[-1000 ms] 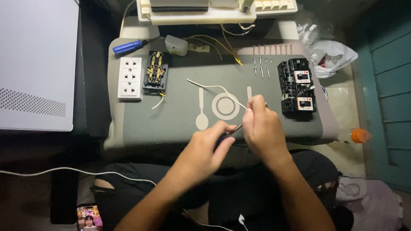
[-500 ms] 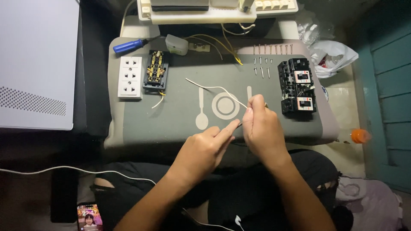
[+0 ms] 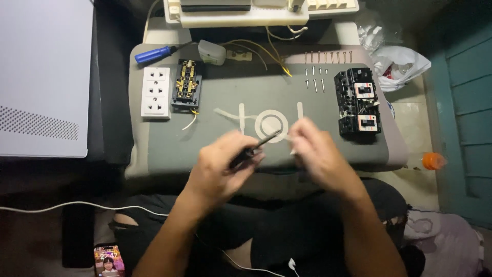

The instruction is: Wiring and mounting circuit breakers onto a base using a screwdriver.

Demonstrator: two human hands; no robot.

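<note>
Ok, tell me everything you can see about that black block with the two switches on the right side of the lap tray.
The black switch block lies flat on the grey lap tray, near its right edge. It looks like dark moulded plastic, made of two joined units stacked one above the other, each with a pale rectangular face and a dark centre. Metal terminals seem to show along its sides, though they are too small to be sure. A row of loose screws lies just to its upper left. Neither hand touches it.
</note>
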